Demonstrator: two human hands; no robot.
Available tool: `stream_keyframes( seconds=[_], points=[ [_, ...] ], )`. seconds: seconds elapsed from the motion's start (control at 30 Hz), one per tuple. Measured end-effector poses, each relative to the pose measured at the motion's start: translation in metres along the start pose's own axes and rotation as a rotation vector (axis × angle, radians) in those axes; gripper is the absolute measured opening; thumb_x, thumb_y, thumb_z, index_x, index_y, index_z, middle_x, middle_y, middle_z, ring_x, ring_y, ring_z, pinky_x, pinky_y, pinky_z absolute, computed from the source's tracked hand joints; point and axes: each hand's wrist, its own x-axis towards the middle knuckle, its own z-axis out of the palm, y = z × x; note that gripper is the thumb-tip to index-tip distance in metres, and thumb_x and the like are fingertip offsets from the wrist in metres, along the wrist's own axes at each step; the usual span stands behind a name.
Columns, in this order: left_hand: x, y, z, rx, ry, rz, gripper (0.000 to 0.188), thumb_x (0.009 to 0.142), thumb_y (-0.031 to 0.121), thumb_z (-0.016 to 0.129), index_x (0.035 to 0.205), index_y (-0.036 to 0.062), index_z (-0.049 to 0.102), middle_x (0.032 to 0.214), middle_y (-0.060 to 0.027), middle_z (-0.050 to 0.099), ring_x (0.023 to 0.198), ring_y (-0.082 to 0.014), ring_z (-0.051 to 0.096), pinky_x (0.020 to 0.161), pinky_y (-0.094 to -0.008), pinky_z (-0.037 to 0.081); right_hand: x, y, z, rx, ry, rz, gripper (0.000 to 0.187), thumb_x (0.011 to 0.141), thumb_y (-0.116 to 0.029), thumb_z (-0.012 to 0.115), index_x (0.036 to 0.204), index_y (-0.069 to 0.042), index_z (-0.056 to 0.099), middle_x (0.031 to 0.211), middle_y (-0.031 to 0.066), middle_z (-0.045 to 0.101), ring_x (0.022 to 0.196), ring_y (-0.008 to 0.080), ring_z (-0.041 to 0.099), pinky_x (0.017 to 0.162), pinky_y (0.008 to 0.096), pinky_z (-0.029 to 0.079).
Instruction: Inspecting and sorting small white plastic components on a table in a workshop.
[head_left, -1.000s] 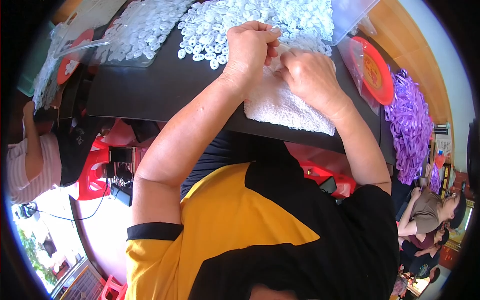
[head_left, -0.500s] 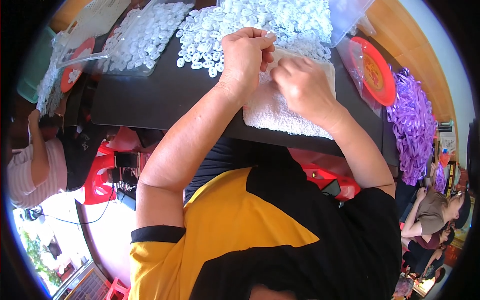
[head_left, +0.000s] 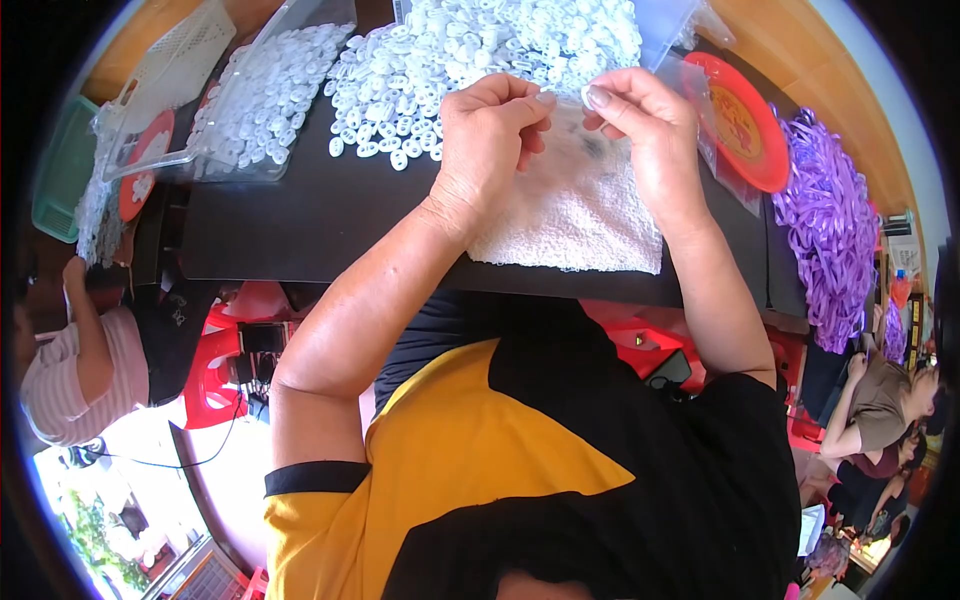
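My left hand (head_left: 490,140) is raised above the pile's near edge, thumb and forefinger pinched together; what they hold, if anything, is too small to make out. Opposite it, my right hand (head_left: 650,135) pinches a small white piece (head_left: 587,96) between thumb and fingers. The two hands are a short gap apart over a white terry towel (head_left: 575,225). Just beyond them spreads a large pile of small white oval plastic pieces (head_left: 385,105) with holes in them.
A clear plastic bin (head_left: 265,100) of similar pieces stands to the left. On the right are a red plate (head_left: 745,120) and a bundle of purple straps (head_left: 825,230). Another person's arm (head_left: 88,330) shows at far left; several people are at far right.
My right hand has moved up and right off the towel, from a blurred motion beside my left hand, and now pinches a white piece. My left hand stays nearly in place.
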Motion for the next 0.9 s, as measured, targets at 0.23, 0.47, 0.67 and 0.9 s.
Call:
stream_keyframes(
  seconds=[0.23, 0.47, 0.67, 0.9],
  points=[
    [0.002, -0.002, -0.002, -0.065, -0.029, -0.048, 0.01, 0.087, 0.008, 0.063, 0.09, -0.0015, 0.063, 0.072, -0.0051, 0.061, 0.058, -0.0111, 0.054, 0.051, -0.0232, 0.039, 0.001, 0.008, -0.003, -0.171, -0.043, -0.231, 0.008, 0.089, -0.003, 0.061, 0.096, -0.001, 0.064, 0.086, 0.0004, 0.065, 0.078, 0.0071, 0.059, 0.073, 0.0223, 0.048],
    [0.002, -0.002, -0.002, -0.019, -0.078, -0.064, 0.011, 0.088, 0.01, 0.064, 0.09, -0.0016, 0.064, 0.073, -0.0056, 0.061, 0.058, -0.0114, 0.055, 0.051, -0.0231, 0.04, 0.002, 0.01, -0.001, -0.232, -0.097, -0.26, 0.008, 0.09, -0.004, 0.061, 0.097, 0.0, 0.062, 0.085, 0.0048, 0.066, 0.08, 0.0105, 0.06, 0.075, 0.0235, 0.048],
    [0.003, -0.005, -0.002, -0.008, -0.131, -0.06, 0.012, 0.09, 0.01, 0.063, 0.09, -0.0023, 0.064, 0.073, -0.0052, 0.061, 0.059, -0.0108, 0.054, 0.051, -0.0228, 0.04, 0.004, 0.011, -0.003, -0.322, -0.103, -0.315, 0.008, 0.088, -0.002, 0.06, 0.095, 0.001, 0.06, 0.082, 0.0071, 0.065, 0.076, 0.0126, 0.06, 0.071, 0.0251, 0.048],
    [0.003, -0.008, 0.0, -0.008, -0.151, -0.07, 0.013, 0.091, 0.01, 0.062, 0.089, -0.0024, 0.064, 0.071, -0.0045, 0.059, 0.058, -0.0099, 0.052, 0.05, -0.0227, 0.039, 0.01, 0.023, -0.006, -0.246, -0.179, -0.324, 0.007, 0.087, -0.002, 0.058, 0.094, 0.001, 0.058, 0.077, 0.0067, 0.063, 0.071, 0.0129, 0.058, 0.067, 0.0249, 0.046]
  ],
)
